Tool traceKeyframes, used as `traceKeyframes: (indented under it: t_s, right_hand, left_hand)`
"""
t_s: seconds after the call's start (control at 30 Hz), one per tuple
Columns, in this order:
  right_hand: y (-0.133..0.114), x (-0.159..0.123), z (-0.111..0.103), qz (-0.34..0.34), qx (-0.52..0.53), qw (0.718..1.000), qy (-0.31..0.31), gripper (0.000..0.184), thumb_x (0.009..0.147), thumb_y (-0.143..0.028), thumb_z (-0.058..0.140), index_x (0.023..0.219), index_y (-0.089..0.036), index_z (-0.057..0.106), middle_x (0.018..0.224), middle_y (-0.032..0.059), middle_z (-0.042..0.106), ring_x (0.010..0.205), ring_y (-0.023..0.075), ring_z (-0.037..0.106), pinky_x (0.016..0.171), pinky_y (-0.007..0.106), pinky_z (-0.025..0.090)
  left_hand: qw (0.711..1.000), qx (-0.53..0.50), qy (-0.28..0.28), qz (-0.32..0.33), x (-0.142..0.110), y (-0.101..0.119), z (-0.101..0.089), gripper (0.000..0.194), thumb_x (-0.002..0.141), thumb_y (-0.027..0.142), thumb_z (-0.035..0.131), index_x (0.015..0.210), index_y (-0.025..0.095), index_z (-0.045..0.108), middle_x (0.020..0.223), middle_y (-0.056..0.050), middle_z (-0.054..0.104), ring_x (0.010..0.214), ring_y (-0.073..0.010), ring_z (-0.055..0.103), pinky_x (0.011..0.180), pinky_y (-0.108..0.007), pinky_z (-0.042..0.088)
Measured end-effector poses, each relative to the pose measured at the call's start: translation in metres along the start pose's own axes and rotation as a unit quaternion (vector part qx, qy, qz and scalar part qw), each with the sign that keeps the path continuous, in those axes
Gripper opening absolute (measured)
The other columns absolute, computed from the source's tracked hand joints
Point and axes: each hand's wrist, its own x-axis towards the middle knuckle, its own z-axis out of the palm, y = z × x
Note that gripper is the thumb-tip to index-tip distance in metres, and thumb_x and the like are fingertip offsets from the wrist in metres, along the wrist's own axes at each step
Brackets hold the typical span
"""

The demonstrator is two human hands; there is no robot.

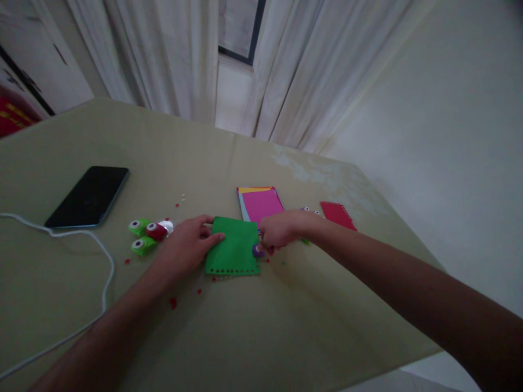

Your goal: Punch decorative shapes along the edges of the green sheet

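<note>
Head view: green sheet (235, 242) lay ahead of me, above the pale table (286, 326); couldn't tell if it touched. My left hand (186, 239) pinched its left edge, thumb flat on top, other fingers partly hidden. My right hand (281, 227) was curled on the purple punch (258, 251) at the sheet's right edge. Sheet looked light, matte, bendy; card or thin foam, couldn't tell. Judged easy to crease, weakest along the near edge with its row of holes (232, 271); best held flat by the plain left side. Punch seemed rounded, hard, perhaps slippery, best gripped by its sides. Small red scraps (173, 302) lay nearby
</note>
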Motion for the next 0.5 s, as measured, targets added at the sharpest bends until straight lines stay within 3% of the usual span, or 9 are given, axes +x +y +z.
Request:
traceKeyframes:
  t_s: [0.23,0.5]
  right_hand:
    - [-0.003,0.003,0.001,0.000,-0.017,1.000,-0.010,0.020,0.083,-0.017,0.073,0.064,-0.017,0.068,0.058,0.0029,0.062,0.058,0.0160,0.056,0.054,0.027,0.039]
    - [-0.009,0.011,0.000,0.047,-0.024,0.998,-0.021,0.022,0.080,-0.016,0.077,0.060,-0.014,0.069,0.056,0.0045,0.059,0.053,0.0163,0.052,0.055,0.030,0.037]
  left_hand:
    - [1.000,-0.010,-0.001,-0.002,0.001,-0.002,0.002,0.045,0.082,0.051,0.069,0.113,0.018,0.070,0.080,-0.008,0.079,0.071,-0.0291,0.073,0.059,-0.034,0.048]
    - [1.000,-0.005,-0.007,-0.002,0.002,-0.005,0.002,0.049,0.083,0.052,0.067,0.117,0.017,0.069,0.086,-0.009,0.080,0.076,-0.0299,0.075,0.062,-0.035,0.050]
